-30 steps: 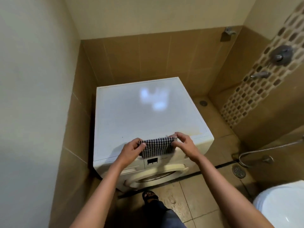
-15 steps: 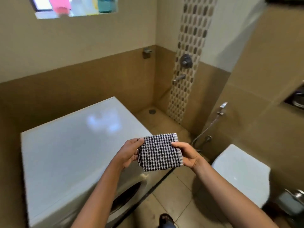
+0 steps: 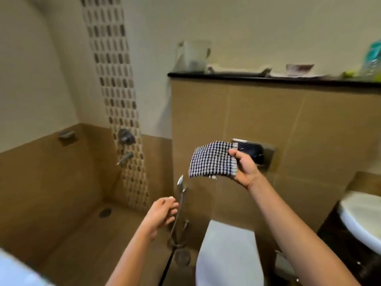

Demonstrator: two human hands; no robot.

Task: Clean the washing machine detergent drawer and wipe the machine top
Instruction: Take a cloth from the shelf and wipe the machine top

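My right hand (image 3: 244, 169) grips the right edge of a folded black-and-white checked cloth (image 3: 211, 162), held up in front of the tiled half wall. My left hand (image 3: 159, 216) holds nothing; its fingers are loosely curled and stretched toward the metal hand sprayer (image 3: 180, 183) on the wall, just short of its hose. Only a white corner of the washing machine top (image 3: 12, 273) shows at the bottom left. The detergent drawer is out of view.
A white toilet lid (image 3: 226, 256) sits below the cloth, with a dark flush plate (image 3: 252, 152) behind my right hand. A white basin (image 3: 362, 219) is at the right. Shower taps (image 3: 125, 137), a floor drain (image 3: 105, 212) and a cluttered black ledge (image 3: 268, 78) are also in view.
The view has swung right, away from the washing machine toward the toilet. My left hand has let go of the cloth and dropped toward the sprayer; my right hand alone carries the cloth.
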